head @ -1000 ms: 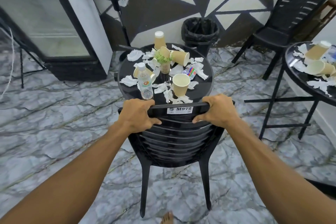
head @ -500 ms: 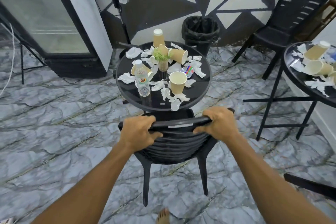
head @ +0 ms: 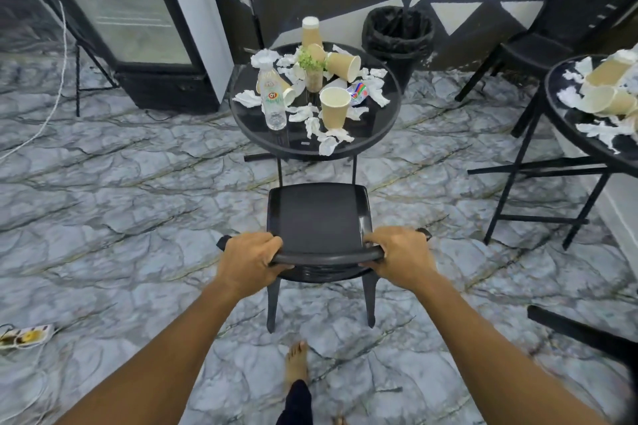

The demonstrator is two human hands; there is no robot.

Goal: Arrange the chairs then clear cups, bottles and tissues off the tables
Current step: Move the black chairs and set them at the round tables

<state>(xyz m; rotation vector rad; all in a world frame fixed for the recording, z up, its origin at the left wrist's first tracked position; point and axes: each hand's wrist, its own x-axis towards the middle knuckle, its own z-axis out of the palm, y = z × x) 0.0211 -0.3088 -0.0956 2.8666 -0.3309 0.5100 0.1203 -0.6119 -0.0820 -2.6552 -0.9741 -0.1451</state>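
Left hand (head: 250, 260) and right hand (head: 400, 257): fingers curled round curved top rail (head: 324, 257) of glossy black plastic chair (head: 319, 214), standing near side of round dark glass surface (head: 378, 122) littered with crumpled tissues (head: 329, 143), paper cups (head: 334, 109).

The chair (head: 319, 214) stands on the floor just before the bench (head: 376, 124), seat toward it, not touching it. On the bench, the bottle (head: 274, 100) stands left, a cup (head: 334, 107) right of it, tissues (head: 336, 141) around both. The bin (head: 397, 34) stands behind the bench against the wall, and a second bench (head: 562, 114) stands well to the right.
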